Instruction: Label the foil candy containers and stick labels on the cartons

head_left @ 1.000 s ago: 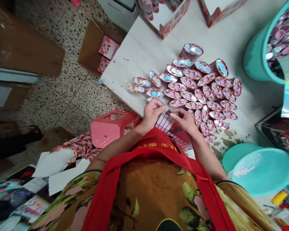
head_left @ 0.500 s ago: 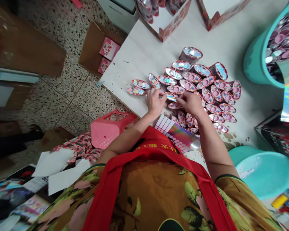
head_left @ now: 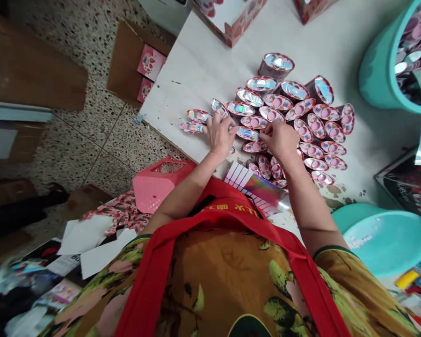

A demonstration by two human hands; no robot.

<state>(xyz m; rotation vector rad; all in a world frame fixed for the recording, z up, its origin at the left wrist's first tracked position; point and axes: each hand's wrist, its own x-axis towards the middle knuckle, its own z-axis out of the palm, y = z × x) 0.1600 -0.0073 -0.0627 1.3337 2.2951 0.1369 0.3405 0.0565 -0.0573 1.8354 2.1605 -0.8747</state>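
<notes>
Oval container (head_left: pixel 248 134), both hands (head_left: pixel 282 142) palm-down, fingers (head_left: pixel 228 122) bent

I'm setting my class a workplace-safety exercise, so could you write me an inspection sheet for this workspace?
Surface: white table, dark marks, brown stains near the teal tub.
Job's things: oval containers grouped closely, some with shiny tops, others with pink centres; shiny sheet with white strips near the apron.
Clutter: filled teal bucket and printed boxes around the group.
Grippers: bare hands; left hand and right hand at opposite ends of one shiny-topped container; grip unclear.
Cables: nothing seen.
Surroundings: speckled floor with pink stool and open cardboard box; loose white sheets lower left.
</notes>
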